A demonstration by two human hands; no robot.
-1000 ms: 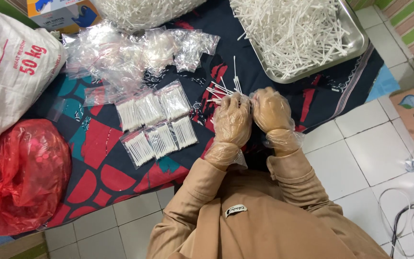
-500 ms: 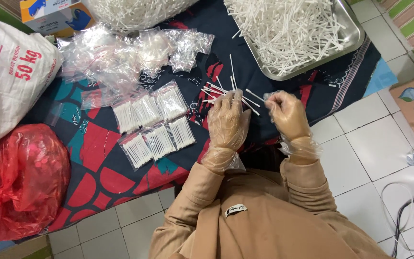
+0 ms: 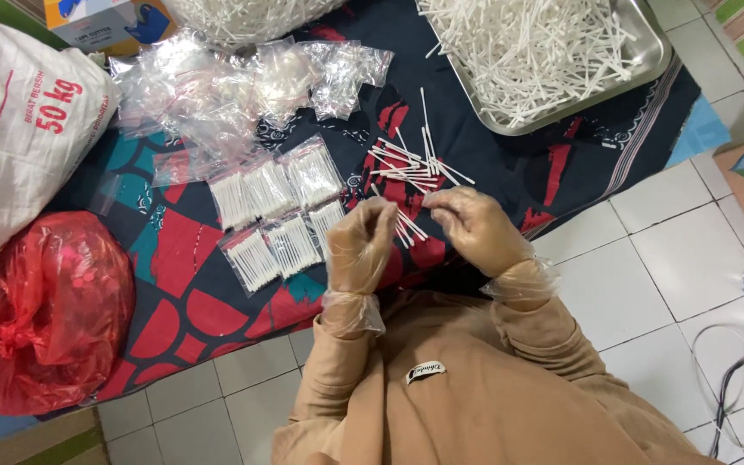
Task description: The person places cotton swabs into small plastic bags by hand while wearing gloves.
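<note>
1. Head view: gloved left hand (image 3: pixel 361 244) and right hand (image 3: pixel 474 227), fingers curled, pinch white cotton swabs (image 3: pixel 406 226) between them above the patterned cloth (image 3: pixel 174 284).
2. Filled sachets (image 3: pixel 273 215) lie just left; a metal tray (image 3: pixel 647 69) of swabs sits beyond.

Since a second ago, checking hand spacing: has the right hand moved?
Yes. The right hand has drawn rightward, away from the left hand, judged against the metal tray.
</note>
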